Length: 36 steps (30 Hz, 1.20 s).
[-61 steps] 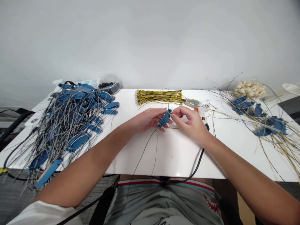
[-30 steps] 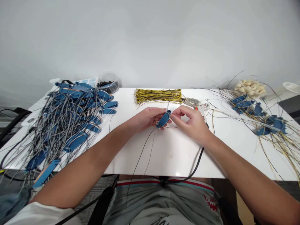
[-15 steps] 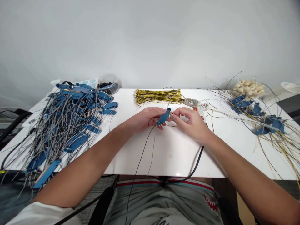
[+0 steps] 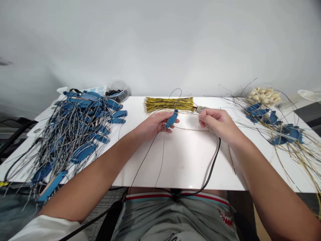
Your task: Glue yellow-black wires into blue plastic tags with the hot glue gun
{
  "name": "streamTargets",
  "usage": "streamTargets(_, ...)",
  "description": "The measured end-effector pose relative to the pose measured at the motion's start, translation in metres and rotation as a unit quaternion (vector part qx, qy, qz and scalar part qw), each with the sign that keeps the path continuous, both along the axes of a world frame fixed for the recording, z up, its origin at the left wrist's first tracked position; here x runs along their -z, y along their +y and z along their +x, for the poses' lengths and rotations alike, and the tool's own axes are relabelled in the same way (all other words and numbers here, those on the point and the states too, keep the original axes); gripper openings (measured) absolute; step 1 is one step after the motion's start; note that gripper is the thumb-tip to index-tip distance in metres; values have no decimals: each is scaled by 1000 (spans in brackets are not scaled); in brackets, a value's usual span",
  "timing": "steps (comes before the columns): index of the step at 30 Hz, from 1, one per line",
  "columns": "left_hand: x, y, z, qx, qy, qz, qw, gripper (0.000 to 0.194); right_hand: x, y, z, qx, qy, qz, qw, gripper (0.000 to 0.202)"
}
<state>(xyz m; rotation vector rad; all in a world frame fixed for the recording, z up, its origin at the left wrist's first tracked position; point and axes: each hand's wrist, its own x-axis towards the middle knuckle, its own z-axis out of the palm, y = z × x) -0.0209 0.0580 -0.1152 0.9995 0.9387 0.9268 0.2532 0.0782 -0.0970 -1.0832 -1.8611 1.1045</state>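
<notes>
My left hand [image 4: 160, 124] pinches a small curved blue plastic piece [image 4: 171, 119] between thumb and fingers, holding it tilted above the table. A dark wire loops up from its top end, and two thin wires hang from its lower end toward my lap. To the right, my right hand [image 4: 213, 121] is closed, thumb against the curled fingers. Thin strands stretch from the blue piece toward its fingertips, where it appears to pinch a wire. Another thin wire [image 4: 190, 130] runs across to below that hand. A bundle of yellow-and-black wires [image 4: 169, 104] lies behind my hands.
A large heap of blue pieces with grey and black wires [image 4: 82, 134] covers the left side. Behind it stands a clear tub [image 4: 121, 92] of small black parts. More wired blue pieces [image 4: 288, 134] and cream-coloured parts [image 4: 265, 96] are right. A black cable [image 4: 212, 170] crosses the front edge.
My right hand has moved right, away from the blue piece, and now covers the tool lying there. My left hand still holds the piece, which is turned more upright and shifted slightly left.
</notes>
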Motion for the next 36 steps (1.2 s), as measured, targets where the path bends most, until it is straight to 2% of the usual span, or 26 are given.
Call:
streamTargets(5, -1, 0, -1, -27, -8, -1, 1000, 41, -5, 3, 6, 27, 97, -51, 994, 27)
streamTargets(9, -2, -1, -2, -29, -4, -5, 1000, 42, -8, 6, 6, 16, 199, -79, 977, 38)
streamTargets(12, 1, 0, -2, -27, -4, 1, 1000, 43, -5, 9, 7, 68, 219, -68, 971, 45)
streamTargets(15, 3, 1, -3, -27, -7, -3, 1000, 44, -1, 12, 12, 193, 157, 29, 968, 55)
streamTargets(18, 5, 2, -3, -26, -9, -8, 1000, 47, 1, 13, 17, 297, 25, 157, 942, 55)
streamTargets(21, 6, 2, -3, -22, -11, -5, 1000, 46, 1, 13, 17, 361, -116, 280, 882, 35)
streamTargets(23, 6, 2, -3, -21, -15, -2, 1000, 46, 2, 11, 12, 380, -159, 352, 840, 21)
streamTargets(24, 6, 2, -3, -23, -16, -1, 1000, 46, 3, 9, 8, 366, -152, 375, 838, 20)
streamTargets(25, 6, 2, -3, -25, -18, -1, 1000, 46, 5, 5, 4, 322, -136, 381, 856, 20)
streamTargets(27, 6, 2, -3, -29, -20, -4, 999, 47, 8, -3, -5, 176, -121, 347, 913, 23)
streamTargets(29, 6, 2, -3, -31, -22, -7, 999, 47, 13, -10, -13, 44, -154, 282, 946, 24)
streamTargets(30, 6, 2, -4, -32, -23, -7, 999, 47, 15, -12, -15, 7, -186, 260, 947, 22)
streamTargets(33, 6, 2, -4, -42, -28, -9, 999, 47, 19, -12, -17, -34, -257, 260, 930, 22)
streamTargets(36, 6, 3, -3, -48, -32, -13, 998, 46, 15, -10, -14, -117, -259, 247, 926, 26)
